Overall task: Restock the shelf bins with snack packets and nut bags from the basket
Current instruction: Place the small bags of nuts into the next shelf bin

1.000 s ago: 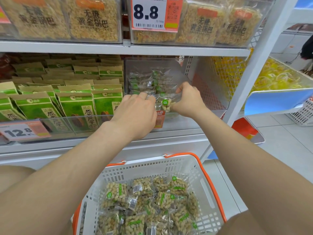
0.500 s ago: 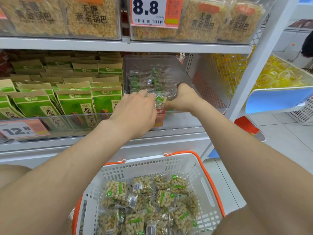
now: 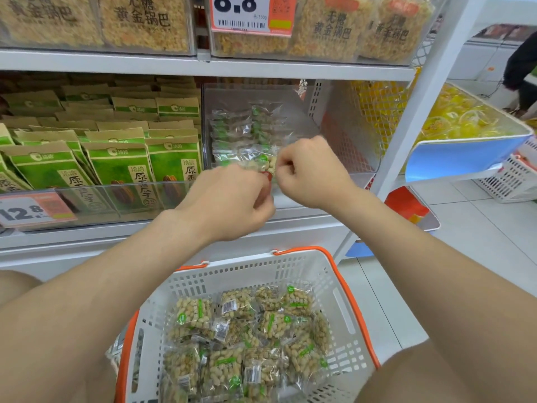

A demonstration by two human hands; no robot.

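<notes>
Price tags read 8.8 [image 3: 250, 13] above, by bags marked 无糖黄金锅巴 [image 3: 136, 21], and 12.8 [image 3: 32, 209] by green 洽洽 bags [image 3: 119, 167]. Both hands pinch one nut bag [image 3: 263, 161] at the front of the clear bin [image 3: 290, 106]: left hand [image 3: 229, 202] at its near edge, right hand [image 3: 308, 173] at its right. A white, orange-rimmed basket [image 3: 343, 286] of more nut bags [image 3: 232, 330] sits near, by the tiled floor [image 3: 479, 228].
</notes>
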